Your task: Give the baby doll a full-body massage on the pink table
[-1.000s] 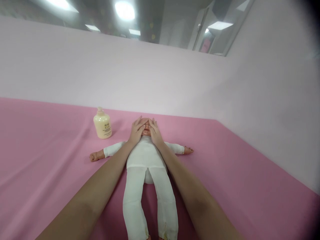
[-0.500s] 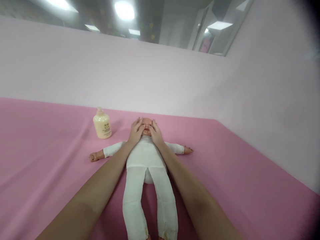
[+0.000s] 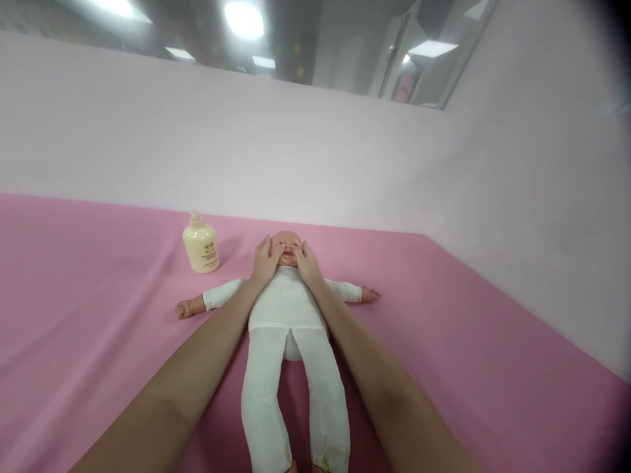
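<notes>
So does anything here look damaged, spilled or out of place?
Only small things: the white cloth doll's leg cuffs look yellow-stained near the bottom edge, and the pink sheet is creased. The cream pump bottle stands upright, nothing spilled.

small dark print and a logo on the cream pump bottle (image 3: 200,246) just beside the left hand (image 3: 266,261); too blurred to read.

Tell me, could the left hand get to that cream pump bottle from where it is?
Probably yes. The left hand rests on the doll's head, and the pump bottle stands upright on that same side, with only bare pink sheet between them.
</notes>
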`<state>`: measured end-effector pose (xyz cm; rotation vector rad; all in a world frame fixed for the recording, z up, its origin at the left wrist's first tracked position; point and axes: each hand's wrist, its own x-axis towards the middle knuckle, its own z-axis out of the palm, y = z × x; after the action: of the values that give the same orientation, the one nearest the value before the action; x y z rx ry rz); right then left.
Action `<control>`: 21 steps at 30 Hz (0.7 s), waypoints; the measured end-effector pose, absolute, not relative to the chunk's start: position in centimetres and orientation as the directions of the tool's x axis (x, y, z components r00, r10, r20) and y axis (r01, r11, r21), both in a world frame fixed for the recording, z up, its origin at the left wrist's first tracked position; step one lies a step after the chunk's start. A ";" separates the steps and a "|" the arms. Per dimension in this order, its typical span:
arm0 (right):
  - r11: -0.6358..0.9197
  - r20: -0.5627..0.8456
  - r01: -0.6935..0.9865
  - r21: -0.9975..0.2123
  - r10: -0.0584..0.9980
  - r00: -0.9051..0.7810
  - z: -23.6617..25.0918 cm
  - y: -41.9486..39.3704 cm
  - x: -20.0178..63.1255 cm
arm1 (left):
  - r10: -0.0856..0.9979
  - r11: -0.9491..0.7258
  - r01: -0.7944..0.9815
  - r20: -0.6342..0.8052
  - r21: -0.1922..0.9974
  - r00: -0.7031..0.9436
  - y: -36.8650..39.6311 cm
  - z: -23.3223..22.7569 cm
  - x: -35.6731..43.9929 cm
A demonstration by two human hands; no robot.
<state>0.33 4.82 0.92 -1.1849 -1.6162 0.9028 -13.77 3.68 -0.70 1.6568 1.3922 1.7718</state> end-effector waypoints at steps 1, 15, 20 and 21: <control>0.250 0.225 0.312 -0.917 0.968 -0.114 1.0 4.8 0.3 | 0.783 -0.466 0.365 0.568 0.806 -0.252 3.7 -0.7 -13.8; 0.484 0.424 0.197 -0.853 0.861 -0.280 1.2 4.8 0.2 | 0.715 -0.575 0.454 0.688 0.680 -0.124 3.0 -0.5 -13.9; 0.594 0.516 0.156 -0.790 0.779 -0.355 1.3 4.8 0.4 | 0.728 -0.589 0.412 0.678 0.695 -0.105 2.9 -0.2 -13.9; 0.586 0.511 0.152 -0.796 0.785 -0.351 1.3 4.8 0.5 | 0.734 -0.586 0.403 0.671 0.703 -0.105 2.9 -0.2 -13.9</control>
<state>0.47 4.78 1.35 -0.7609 -1.8369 0.8097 -13.90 2.87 -0.17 1.8946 1.2559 1.7470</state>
